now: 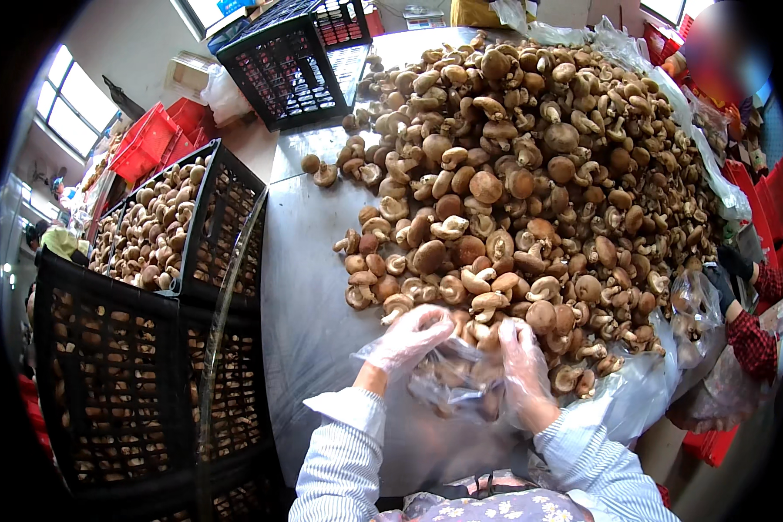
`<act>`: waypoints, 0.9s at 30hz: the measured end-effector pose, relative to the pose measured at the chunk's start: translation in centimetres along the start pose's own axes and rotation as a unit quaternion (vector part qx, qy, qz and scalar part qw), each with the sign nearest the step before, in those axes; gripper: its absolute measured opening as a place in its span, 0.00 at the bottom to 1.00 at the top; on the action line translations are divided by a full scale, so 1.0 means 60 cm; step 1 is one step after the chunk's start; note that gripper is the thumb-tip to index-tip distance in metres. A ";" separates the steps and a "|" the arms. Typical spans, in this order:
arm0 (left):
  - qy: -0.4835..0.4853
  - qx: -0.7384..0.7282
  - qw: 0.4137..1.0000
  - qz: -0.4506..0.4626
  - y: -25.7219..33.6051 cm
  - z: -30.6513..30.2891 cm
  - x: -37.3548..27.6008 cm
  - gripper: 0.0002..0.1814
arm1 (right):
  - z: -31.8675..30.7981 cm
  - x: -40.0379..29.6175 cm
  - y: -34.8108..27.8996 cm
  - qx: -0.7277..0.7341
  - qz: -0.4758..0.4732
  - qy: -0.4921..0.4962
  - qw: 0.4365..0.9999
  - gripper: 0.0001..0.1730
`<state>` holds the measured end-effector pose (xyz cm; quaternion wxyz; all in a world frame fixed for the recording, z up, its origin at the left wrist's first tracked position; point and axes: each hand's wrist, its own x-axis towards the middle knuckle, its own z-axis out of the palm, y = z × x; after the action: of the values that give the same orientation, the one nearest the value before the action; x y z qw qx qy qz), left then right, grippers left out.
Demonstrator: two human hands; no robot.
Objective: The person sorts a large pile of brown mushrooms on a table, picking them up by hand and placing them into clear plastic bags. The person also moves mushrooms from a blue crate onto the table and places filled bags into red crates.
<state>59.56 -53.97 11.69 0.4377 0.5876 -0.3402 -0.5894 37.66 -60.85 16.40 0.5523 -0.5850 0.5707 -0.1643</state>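
Note:
A large heap of brown shiitake mushrooms point(489, 189) covers much of a metal table point(306, 261). At its near edge, a clear plastic bag point(456, 382) holds several mushrooms. My left hand point(407, 336), in a thin clear plastic glove, is at the upper left of the bag's mouth, its fingers closed on the rim. My right hand point(522, 365), gloved the same way, grips the bag's right side near the mouth. Mushrooms show in the opening between both hands. The fingertips are partly hidden by the film and the mushrooms.
Black plastic crates point(110, 385) filled with mushrooms stand stacked at the left. Another black crate point(287, 72) is at the table's far left corner. Red crates point(146, 143) lie beyond. At the right, a co-worker's dark-gloved hands point(721, 284) are beside another bag of mushrooms point(695, 303).

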 end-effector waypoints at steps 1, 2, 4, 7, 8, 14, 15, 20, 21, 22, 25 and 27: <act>0.016 0.019 1.000 -0.002 -0.008 0.003 -0.016 0.18 | -0.010 0.000 0.016 -0.029 -0.036 -0.046 0.998 0.34; 0.000 -0.023 1.000 -0.005 -0.036 -0.001 -0.021 0.16 | -0.007 -0.003 0.022 -0.023 -0.012 -0.064 0.998 0.35; 0.027 0.059 0.998 0.022 -0.020 0.037 -0.037 0.16 | -0.003 -0.019 0.020 -0.016 0.039 -0.098 0.994 0.36; 0.030 -0.008 0.999 0.016 -0.010 0.080 -0.047 0.16 | -0.009 -0.001 0.059 -0.077 0.022 -0.135 0.988 0.36; 0.003 -0.123 0.992 0.019 0.005 0.092 -0.060 0.16 | -0.003 -0.002 0.063 -0.025 0.019 -0.127 0.991 0.34; 0.179 0.066 0.955 0.228 0.059 0.177 -0.157 0.23 | -0.016 -0.096 -0.036 0.104 -0.115 -0.097 0.983 0.15; 0.206 0.103 0.929 0.291 0.063 0.190 -0.171 0.23 | -0.022 -0.109 -0.025 0.129 -0.131 -0.098 0.978 0.13; 0.336 -0.131 0.905 0.224 0.064 0.268 -0.265 0.18 | -0.076 -0.176 -0.011 0.116 -0.143 -0.055 0.981 0.08; 0.359 -0.246 0.889 0.140 0.065 0.282 -0.290 0.18 | -0.104 -0.192 -0.021 0.075 -0.169 -0.053 0.981 0.08; 0.330 -0.361 0.856 0.167 0.042 0.275 -0.305 0.21 | -0.125 -0.195 0.006 0.072 -0.193 -0.039 0.978 0.06; 0.210 -0.535 0.802 0.160 0.039 0.248 -0.364 0.27 | -0.183 -0.201 0.044 0.377 -0.051 -0.126 0.916 0.07; 0.245 -0.408 0.869 0.139 0.054 0.251 -0.380 0.27 | -0.190 -0.187 0.081 0.372 -0.009 -0.163 0.914 0.08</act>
<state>43.32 -36.03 24.82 0.7848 0.4290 -0.0299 -0.4463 22.60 -55.28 21.08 0.8138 -0.3610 0.3652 -0.2723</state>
